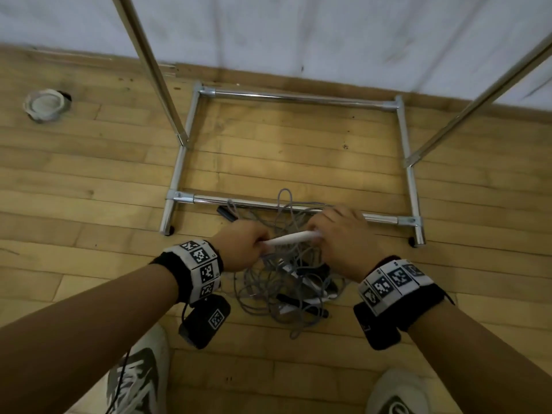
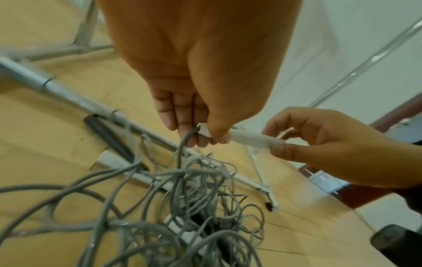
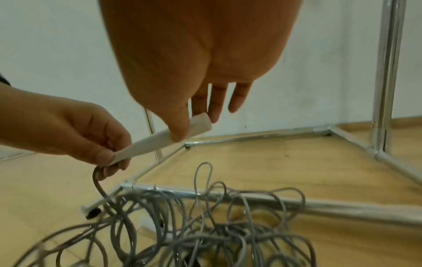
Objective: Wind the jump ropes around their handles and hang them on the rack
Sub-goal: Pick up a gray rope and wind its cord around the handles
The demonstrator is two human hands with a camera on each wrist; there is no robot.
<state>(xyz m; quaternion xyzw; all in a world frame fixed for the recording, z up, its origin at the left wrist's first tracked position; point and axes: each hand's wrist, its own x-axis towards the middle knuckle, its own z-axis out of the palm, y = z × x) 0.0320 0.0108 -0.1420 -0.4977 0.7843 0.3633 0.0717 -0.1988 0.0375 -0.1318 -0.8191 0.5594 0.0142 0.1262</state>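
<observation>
A white jump-rope handle [image 1: 291,238] is held level between my two hands above a tangle of grey ropes [image 1: 283,282] on the wooden floor. My left hand [image 1: 263,243] grips the end where the grey cord [image 2: 182,150] leaves the handle [image 2: 248,139]. My right hand [image 1: 316,234] pinches the other end [image 3: 198,124] between thumb and forefinger, its other fingers [image 3: 239,97] straight. Black and white handles [image 1: 298,303] lie buried in the pile, and one black handle [image 1: 227,213] lies by the front bar of the metal rack [image 1: 298,97]. The rack's top rail is out of view.
The rack's rectangular base stands against a white wall, with uprights rising at left [image 1: 155,70] and right [image 1: 478,106]. A round white floor fitting [image 1: 46,107] sits far left. My shoes [image 1: 137,380] [image 1: 400,392] stand just behind the rope pile.
</observation>
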